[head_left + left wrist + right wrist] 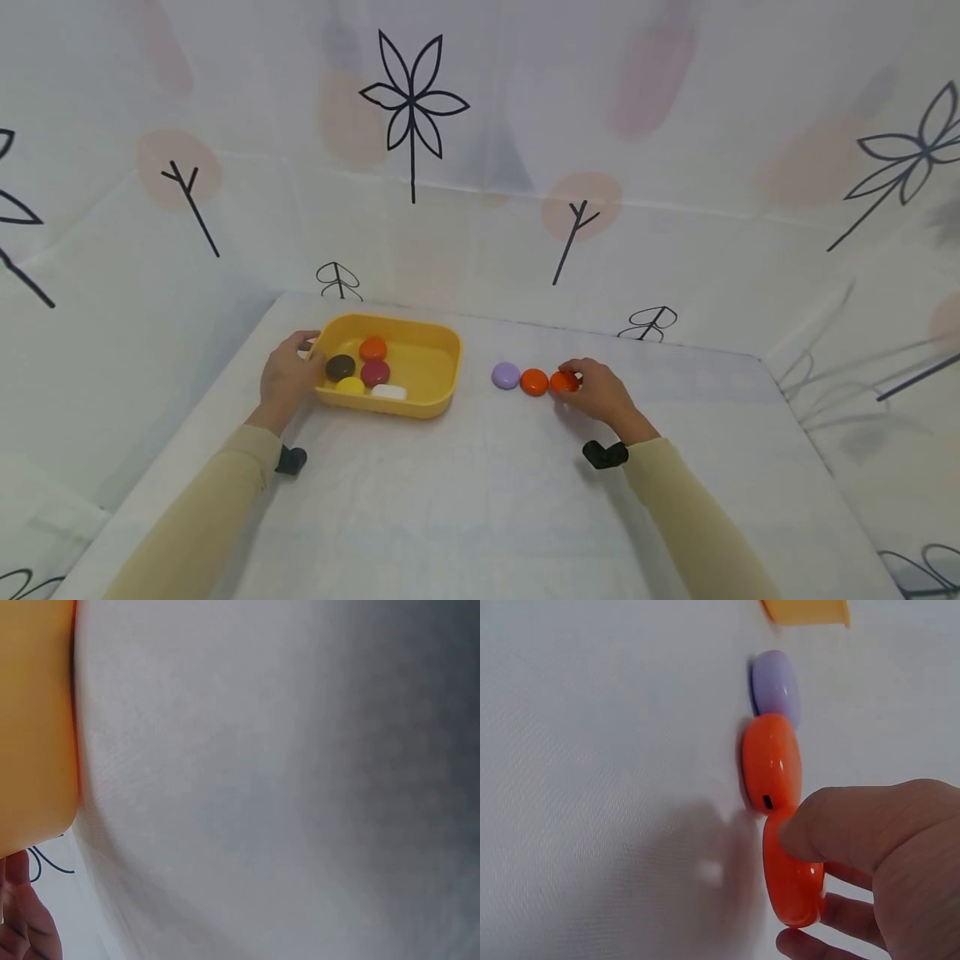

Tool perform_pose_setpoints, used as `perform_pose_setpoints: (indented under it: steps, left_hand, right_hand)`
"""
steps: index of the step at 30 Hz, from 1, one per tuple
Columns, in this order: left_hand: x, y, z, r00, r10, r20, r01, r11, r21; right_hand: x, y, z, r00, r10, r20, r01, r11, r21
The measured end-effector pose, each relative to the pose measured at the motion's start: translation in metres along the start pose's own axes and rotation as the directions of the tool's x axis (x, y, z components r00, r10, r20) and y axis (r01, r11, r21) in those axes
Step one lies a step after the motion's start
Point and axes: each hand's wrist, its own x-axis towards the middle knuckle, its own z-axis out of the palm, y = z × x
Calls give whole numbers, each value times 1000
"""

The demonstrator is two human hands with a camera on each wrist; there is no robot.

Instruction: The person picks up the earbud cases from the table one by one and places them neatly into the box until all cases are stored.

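Note:
In the head view, my left hand (288, 375) grips the left end of a yellow tray (427, 408). Inside that tray lie an orange disc (372, 348), a dark disc (341, 367), a maroon disc (375, 372), a yellow disc (350, 386) and a white piece (389, 392). My right hand (600, 392) pinches an orange-red rounded disc (787, 881) between thumb and fingers. That disc touches the end of a second orange-red disc (771, 765), which has a small dark slot. Beyond it, a lilac disc (775, 686) continues the row towards the tray.
A white cloth-covered table (465, 500) lies under everything. Pale patterned fabric (480, 242) rises behind it and at both sides. Each wrist carries a small dark device, such as the right wrist camera (605, 455).

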Motion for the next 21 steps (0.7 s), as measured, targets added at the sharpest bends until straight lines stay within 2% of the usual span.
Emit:
perform_pose_setpoints:
  steps: [10,21]
  left_hand:
    - [0,0,1,1000,-12,5,12,1000,-6]
    - [2,0,-1,1000,1,7,-1,1000,-1]
  right_hand:
    - [0,1,3,1000,6,-3,-6,1000,-2]
    - [3,-1,4,999,42,15,-42,999,3]
